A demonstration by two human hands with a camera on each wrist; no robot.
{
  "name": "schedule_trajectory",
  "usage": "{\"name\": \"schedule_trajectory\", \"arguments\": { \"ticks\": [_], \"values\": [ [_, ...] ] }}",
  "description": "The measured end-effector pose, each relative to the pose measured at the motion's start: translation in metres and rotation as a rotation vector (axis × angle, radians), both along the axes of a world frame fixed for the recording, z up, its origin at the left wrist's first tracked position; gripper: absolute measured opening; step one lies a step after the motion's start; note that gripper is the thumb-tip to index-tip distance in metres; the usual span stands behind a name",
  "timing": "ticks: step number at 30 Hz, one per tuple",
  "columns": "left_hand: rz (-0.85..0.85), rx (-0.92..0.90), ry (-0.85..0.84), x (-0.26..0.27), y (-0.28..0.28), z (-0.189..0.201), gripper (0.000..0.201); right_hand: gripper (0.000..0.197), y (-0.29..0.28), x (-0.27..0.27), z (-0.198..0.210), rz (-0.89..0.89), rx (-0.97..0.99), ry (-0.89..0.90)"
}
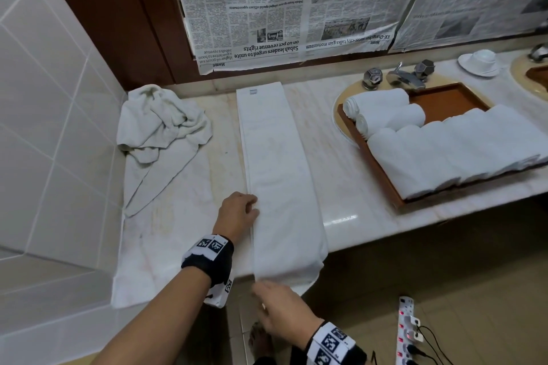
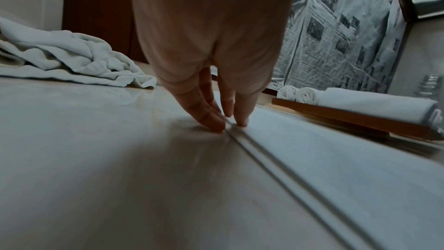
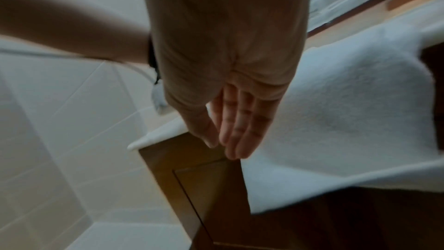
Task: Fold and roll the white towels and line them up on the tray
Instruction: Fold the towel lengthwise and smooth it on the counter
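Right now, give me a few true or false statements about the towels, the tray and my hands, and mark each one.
1. The long folded white towel lies flat on the pale marble counter. True.
2. The brown wooden tray holds no rolled white towels. False: several lie in it.
3. The left hand touches the folded towel's left edge with straight fingers. True.
4. The right hand grips the crumpled white towel. False: it is open, near the folded towel's hanging end.
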State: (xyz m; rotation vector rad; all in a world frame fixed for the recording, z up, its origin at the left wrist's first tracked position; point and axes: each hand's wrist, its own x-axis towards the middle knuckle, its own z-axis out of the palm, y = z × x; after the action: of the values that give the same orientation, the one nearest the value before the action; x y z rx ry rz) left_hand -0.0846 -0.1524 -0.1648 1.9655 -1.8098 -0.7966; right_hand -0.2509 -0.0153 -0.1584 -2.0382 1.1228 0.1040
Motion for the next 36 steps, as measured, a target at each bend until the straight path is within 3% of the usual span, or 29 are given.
{"name": "schedule_trajectory", "arguments": {
  "ticks": [2,6,9,12,17,21,31,33,36],
  "values": [
    [0.008,-0.023,0.01,0.002,0.005,-0.003,0.032,0.017,-0.008,-0.009,0.005,-0.041,-0.051,-0.096],
    [-0.016,-0.078,0.04,0.0,0.017,-0.007,0.036,0.032,-0.053,-0.034,0.011,-0.303,-0.338,-0.112],
    [-0.115,-0.11,-0.058,-0.012,0.025,-0.009,0.055,0.045,-0.093,-0.046,0.001,-0.384,-0.519,-0.052],
    [-0.186,0.017,-0.234,-0.024,0.028,-0.012,0.078,0.062,-0.117,-0.042,-0.013,-0.26,-0.449,0.087],
    [-0.173,0.101,-0.393,-0.029,0.025,-0.026,0.086,0.06,-0.133,-0.052,-0.033,-0.114,-0.387,0.29],
    [-0.135,0.132,-0.391,-0.03,0.013,-0.026,0.093,0.069,-0.16,-0.061,-0.032,-0.064,-0.373,0.245],
    [-0.01,0.232,-0.417,-0.037,-0.086,-0.02,0.085,0.105,-0.277,-0.062,-0.026,0.037,-0.39,0.201],
    [-0.002,0.252,-0.419,-0.036,-0.107,-0.02,0.073,0.095,-0.301,-0.061,-0.022,0.051,-0.358,0.202],
    [0.006,0.249,-0.402,-0.032,-0.136,-0.016,0.065,0.062,-0.333,-0.06,-0.017,0.064,-0.367,0.206]
  ]
}}
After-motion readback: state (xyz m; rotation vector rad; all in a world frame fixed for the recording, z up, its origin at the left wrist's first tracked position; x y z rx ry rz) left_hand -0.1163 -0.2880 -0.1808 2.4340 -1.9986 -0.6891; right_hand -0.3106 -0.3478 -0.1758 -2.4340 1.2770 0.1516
